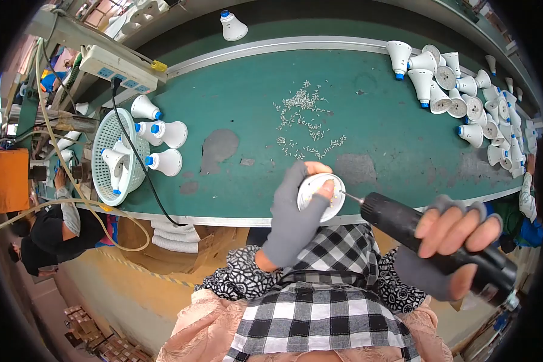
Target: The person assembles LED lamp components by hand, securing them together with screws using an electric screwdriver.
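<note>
My left hand, in a grey fingerless glove, grips a white lamp housing with its round face turned up and the thumb across it. Small pale bits lie on that face by the thumb. My right hand, gloved the same way, is wrapped around a black electric screwdriver. The screwdriver's thin bit points left and reaches the right edge of the round face. Beyond my hands, small silvery screws lie scattered on the green bench top.
Many white lamp housings with blue ends crowd the bench's right side. At left, a pale green basket holds more, with several beside it. A black cord runs from a power strip over the basket. People sit at both sides.
</note>
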A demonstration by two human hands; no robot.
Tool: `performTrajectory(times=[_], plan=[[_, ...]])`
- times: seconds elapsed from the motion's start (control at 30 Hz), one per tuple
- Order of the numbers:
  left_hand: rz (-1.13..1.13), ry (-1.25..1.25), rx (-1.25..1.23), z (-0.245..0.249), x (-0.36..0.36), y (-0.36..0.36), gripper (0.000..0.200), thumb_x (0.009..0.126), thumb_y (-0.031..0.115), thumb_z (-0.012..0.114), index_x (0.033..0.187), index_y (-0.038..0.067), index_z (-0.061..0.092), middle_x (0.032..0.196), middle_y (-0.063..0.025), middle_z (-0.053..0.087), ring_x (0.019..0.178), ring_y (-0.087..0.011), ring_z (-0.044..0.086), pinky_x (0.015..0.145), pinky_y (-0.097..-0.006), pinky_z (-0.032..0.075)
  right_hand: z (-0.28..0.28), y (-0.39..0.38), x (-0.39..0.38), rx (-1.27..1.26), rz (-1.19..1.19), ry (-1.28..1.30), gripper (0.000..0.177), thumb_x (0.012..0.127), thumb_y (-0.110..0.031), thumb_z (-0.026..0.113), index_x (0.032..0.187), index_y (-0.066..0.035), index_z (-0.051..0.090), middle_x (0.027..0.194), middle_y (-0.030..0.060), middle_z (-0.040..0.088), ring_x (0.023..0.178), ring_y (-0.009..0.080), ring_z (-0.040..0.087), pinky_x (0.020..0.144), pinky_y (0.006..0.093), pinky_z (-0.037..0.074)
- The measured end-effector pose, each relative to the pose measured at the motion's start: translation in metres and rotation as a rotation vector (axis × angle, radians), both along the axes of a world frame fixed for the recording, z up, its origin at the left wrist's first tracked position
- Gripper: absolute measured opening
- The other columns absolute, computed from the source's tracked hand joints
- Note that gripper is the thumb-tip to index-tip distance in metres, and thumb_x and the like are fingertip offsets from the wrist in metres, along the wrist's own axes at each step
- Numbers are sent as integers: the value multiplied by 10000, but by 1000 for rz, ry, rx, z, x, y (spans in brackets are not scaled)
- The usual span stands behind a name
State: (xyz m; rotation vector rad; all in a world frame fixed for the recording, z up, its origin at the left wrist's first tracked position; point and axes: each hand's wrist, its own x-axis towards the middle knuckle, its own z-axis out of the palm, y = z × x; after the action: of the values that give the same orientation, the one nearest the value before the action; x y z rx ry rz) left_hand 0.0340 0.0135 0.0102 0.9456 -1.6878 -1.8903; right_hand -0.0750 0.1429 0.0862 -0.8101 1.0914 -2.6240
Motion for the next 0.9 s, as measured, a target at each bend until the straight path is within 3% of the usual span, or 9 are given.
performTrajectory(times=[0.1,0.2,0.27,0.37,0.5,0.67,0.73,0.77,0.9], plan=[[-87,49,318,6,5,-27,214,882,218,608,1018,54,586,1006,-53,601,845,-101,612,722,-239,498,-4,8,-26,-87,39,-5,350,862,-171,663,1115,-66,446,776,50,507,583,161,531,605,332,471],[-277,59,398,12,5,-42,287,916,313,558,994,38,589,1021,-62,611,842,-107,614,716,-244,502,-18,-10,-27,609,171,-156,440,776,-100,700,1166,-28,509,755,32,568,559,118,543,614,315,488],[-370,49,382,15,1,-46,472,949,472,487,996,17,603,1088,-96,619,883,-144,629,756,-265,517,-33,-25,-16,786,401,-216,449,736,-80,731,1137,-8,541,748,30,589,591,101,567,579,272,488],[-382,137,454,16,-2,-47,614,959,569,434,1065,-11,604,1238,-138,572,987,-187,629,825,-298,525,-65,-35,2,637,516,-340,452,731,-80,738,1134,0,550,786,40,609,610,108,599,564,237,492],[-122,227,231,-1,0,-23,512,919,403,557,1227,-6,533,1341,-113,495,1036,-168,597,800,-296,527,-70,-41,17,585,450,-570,460,739,-103,745,1140,5,546,813,52,625,617,115,612,576,242,503],[126,263,694,-10,16,-13,412,841,198,677,1199,64,526,1104,-65,560,1008,-171,559,773,-320,517,-73,-44,24,658,544,-498,334,778,-109,724,1047,-11,553,795,53,619,643,144,613,598,283,495],[236,422,887,-21,27,-26,360,839,176,663,1155,65,529,1134,-89,544,1030,-236,560,757,-355,540,-78,-38,2,546,488,-365,301,795,-109,695,1028,-50,514,778,63,597,681,182,605,657,325,496],[238,517,970,-24,36,-38,312,836,159,668,1103,76,532,1086,-85,537,1087,-266,532,758,-388,548,-58,-45,3,272,355,-454,302,814,-102,646,1057,-82,468,780,62,563,708,196,580,715,356,480],[278,401,742,-18,57,-61,328,791,155,665,1083,68,543,1063,-76,545,1073,-237,531,726,-353,526,-60,-62,-26,134,29,-226,184,883,-147,545,1039,-98,461,763,28,475,692,164,497,735,357,428]])
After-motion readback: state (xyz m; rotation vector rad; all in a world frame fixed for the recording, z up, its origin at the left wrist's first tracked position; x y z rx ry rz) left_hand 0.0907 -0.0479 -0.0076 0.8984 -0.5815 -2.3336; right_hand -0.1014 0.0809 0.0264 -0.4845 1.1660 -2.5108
